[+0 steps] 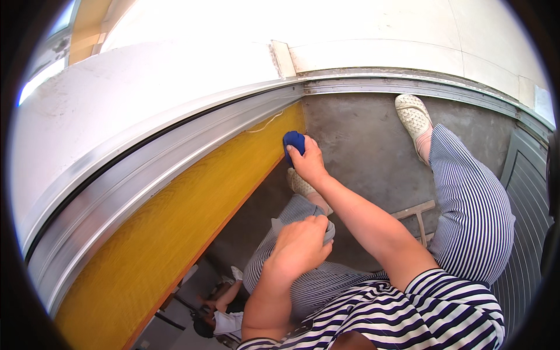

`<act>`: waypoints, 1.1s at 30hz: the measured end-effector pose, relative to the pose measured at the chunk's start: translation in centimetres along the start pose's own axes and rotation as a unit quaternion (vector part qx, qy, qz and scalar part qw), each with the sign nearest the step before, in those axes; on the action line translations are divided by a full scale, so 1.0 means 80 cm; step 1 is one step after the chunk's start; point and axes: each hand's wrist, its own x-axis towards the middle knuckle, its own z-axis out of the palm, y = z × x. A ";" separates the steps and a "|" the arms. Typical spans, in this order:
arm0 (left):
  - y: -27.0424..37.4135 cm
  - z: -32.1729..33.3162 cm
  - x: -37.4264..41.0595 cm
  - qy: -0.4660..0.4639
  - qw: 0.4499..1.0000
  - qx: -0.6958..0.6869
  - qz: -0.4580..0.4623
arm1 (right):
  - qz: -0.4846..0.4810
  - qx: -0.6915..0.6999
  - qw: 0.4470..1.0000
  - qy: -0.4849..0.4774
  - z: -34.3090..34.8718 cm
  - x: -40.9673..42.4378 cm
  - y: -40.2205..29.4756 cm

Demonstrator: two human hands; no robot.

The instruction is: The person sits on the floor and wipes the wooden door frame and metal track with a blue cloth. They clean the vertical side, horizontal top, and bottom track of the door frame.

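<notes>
My right hand [311, 161] grips a folded blue cloth [294, 142]. The cloth lies at the far end of a yellow wood-grain board [197, 192], touching or just over its edge; I cannot tell which. Closer to my body, my left hand [302, 240] is closed around a grey object [330, 232]. Part of the object shows past the fingers on one side, and a pointed grey piece sticks out on the other. The fist hides the rest, so its kind is unclear. A thin pale cord or strip [267, 123] lies along the board near the cloth.
An aluminium sliding-window track [175, 118] runs beside the board and bends along the far wall. My feet in woven shoes [411, 113] stand on a grey floor [350, 127]. A wooden frame [418, 214], a grey ribbed panel [525, 210] and another person [223, 321] are nearby.
</notes>
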 end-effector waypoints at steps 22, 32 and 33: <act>-0.021 -0.009 -0.006 -0.010 0.999 -0.028 -0.016 | 0.007 -0.025 0.999 0.041 0.009 0.057 0.037; -0.026 -0.026 0.001 0.000 1.000 -0.026 -0.002 | 0.058 -0.240 0.969 0.002 0.001 0.094 0.030; -0.027 -0.025 0.001 0.002 1.000 -0.031 -0.002 | 0.013 -0.223 0.975 0.001 0.001 0.069 0.030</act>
